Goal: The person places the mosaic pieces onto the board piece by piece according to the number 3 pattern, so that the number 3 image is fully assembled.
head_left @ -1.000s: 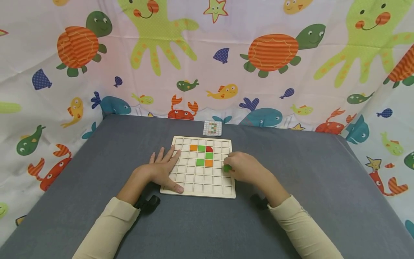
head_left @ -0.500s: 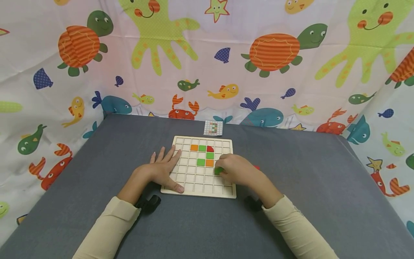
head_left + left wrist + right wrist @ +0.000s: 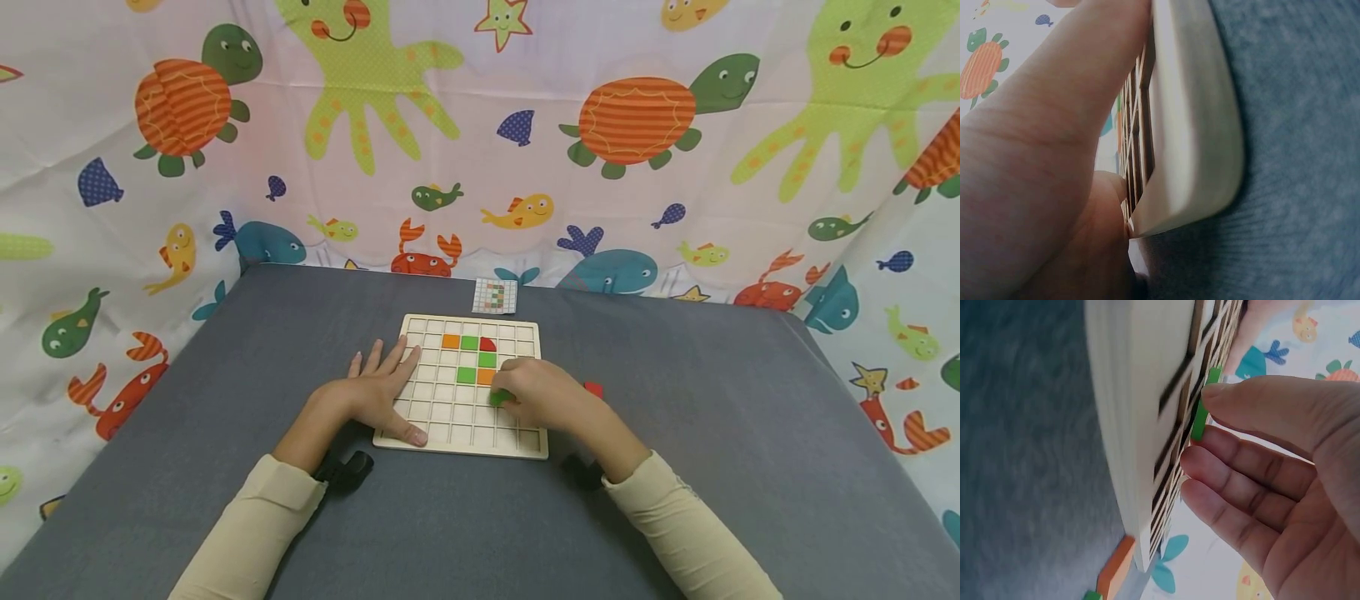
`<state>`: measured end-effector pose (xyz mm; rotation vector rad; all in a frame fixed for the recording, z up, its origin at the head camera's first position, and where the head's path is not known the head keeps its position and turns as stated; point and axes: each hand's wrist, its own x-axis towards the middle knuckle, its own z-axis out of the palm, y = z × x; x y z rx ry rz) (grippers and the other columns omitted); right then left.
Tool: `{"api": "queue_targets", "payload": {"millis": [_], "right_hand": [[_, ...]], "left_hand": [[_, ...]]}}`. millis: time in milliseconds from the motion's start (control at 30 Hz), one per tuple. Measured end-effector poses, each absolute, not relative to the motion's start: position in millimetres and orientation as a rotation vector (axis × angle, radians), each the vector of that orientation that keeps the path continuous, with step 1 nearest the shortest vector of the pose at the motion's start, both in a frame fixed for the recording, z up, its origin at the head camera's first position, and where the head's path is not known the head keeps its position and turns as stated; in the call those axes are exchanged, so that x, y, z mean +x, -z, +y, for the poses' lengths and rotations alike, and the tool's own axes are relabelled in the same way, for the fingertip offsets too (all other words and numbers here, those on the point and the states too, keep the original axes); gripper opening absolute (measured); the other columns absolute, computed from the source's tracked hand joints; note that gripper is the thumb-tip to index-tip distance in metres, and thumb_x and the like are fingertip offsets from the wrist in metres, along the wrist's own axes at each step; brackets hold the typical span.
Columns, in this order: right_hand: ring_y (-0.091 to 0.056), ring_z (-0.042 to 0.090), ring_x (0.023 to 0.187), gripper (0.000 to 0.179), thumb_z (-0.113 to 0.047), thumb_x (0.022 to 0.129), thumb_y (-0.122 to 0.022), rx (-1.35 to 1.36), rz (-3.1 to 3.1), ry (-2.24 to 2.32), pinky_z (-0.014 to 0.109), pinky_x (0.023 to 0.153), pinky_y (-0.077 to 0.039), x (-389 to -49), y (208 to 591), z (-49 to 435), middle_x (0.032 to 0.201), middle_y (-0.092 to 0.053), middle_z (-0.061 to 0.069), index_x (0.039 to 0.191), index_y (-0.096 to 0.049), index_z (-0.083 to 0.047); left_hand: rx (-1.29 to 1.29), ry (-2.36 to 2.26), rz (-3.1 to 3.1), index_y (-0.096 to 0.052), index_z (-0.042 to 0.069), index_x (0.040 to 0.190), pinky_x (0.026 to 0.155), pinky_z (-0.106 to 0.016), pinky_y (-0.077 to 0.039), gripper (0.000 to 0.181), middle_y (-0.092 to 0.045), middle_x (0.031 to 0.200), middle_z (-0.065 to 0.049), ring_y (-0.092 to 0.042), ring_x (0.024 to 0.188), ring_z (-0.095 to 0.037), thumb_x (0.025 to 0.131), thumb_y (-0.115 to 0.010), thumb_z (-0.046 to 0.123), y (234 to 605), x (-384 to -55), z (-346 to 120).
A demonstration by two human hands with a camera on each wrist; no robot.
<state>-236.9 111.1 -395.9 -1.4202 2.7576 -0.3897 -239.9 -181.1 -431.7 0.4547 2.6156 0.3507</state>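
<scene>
A pale wooden grid board (image 3: 442, 434) lies on the grey cloth. My left hand (image 3: 367, 393) rests on its left edge with fingers spread. Over the right half of the board, my right hand (image 3: 546, 393) pinches a green tile (image 3: 1207, 403) between thumb and fingers, close over the cells just below an orange tile (image 3: 486, 377). Set in the grid are another orange tile (image 3: 451, 342), a green tile (image 3: 469, 342) beside a red rounded tile (image 3: 488, 344), and two more green tiles, one (image 3: 487, 360) under the red one and one (image 3: 467, 375) lower left.
Behind the board lies a small card (image 3: 494, 297) printed with a coloured grid. A red tile (image 3: 594, 389) shows past my right wrist. The right wrist view has an orange tile (image 3: 1115, 569) and a green piece (image 3: 1092, 595) beside the board. A sea-animal curtain (image 3: 480, 125) hangs behind.
My right hand has moved left over the board with the green tile, from the right edge to below the orange tile. The red tile has come into sight. The left hand stays put.
</scene>
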Motion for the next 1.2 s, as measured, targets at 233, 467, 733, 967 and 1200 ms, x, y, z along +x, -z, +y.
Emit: {"api": "queue_targets", "payload": {"millis": [233,467,733,967,1200], "right_hand": [[-0.056,0.014,0.074,0.012,0.002,0.083,-0.071,-1.462,2.757,0.341,0.031,0.07,-0.05,-236.0,396.7,101.4,0.085,-0.065,0.002,0.088,-0.074,-0.009],[-0.055,0.013,0.073,0.014,0.002,0.083,-0.072,-1.468,2.776,0.341,0.031,0.069,-0.05,-238.6,399.9,98.0,0.085,-0.065,0.002,0.09,-0.075,-0.009],[-0.057,0.013,0.075,0.014,0.003,0.083,-0.075,-1.493,2.779,0.394,0.03,0.069,-0.05,-239.2,403.6,96.5,0.085,-0.064,0.001,0.085,-0.075,-0.011],[-0.045,0.011,0.069,0.018,0.003,0.084,-0.074,-1.497,2.767,0.388,0.027,0.062,-0.042,-237.6,404.0,96.2,0.076,-0.055,-0.004,0.077,-0.069,-0.013],[-0.04,0.011,0.066,0.023,0.004,0.085,-0.071,-1.538,2.764,0.383,0.025,0.058,-0.034,-230.5,402.3,102.9,0.07,-0.046,-0.006,0.071,-0.063,-0.013]], "left_hand": [[0.45,-0.344,2.617,0.007,0.021,0.162,0.111,-0.063,0.014,0.154,0.024,0.164,-0.004,0.028,0.145,-0.037,0.048,-0.066,0.095,431.3,-239.4,-181.0],[0.454,-0.353,2.621,0.005,0.02,0.162,0.111,-0.062,0.015,0.153,0.022,0.164,-0.005,0.026,0.146,-0.038,0.051,-0.07,0.091,427.3,-238.1,-180.3],[0.457,-0.334,2.626,0.007,0.021,0.162,0.111,-0.063,0.014,0.154,0.024,0.164,-0.005,0.028,0.145,-0.037,0.048,-0.065,0.096,434.3,-241.0,-181.7],[0.457,-0.321,2.626,0.008,0.021,0.162,0.111,-0.064,0.014,0.155,0.025,0.164,-0.004,0.028,0.145,-0.038,0.047,-0.064,0.097,435.7,-241.9,-180.3],[0.434,-0.317,2.618,0.008,0.022,0.161,0.112,-0.063,0.014,0.156,0.025,0.163,-0.004,0.028,0.145,-0.037,0.045,-0.065,0.097,436.9,-243.7,-180.8]]}}
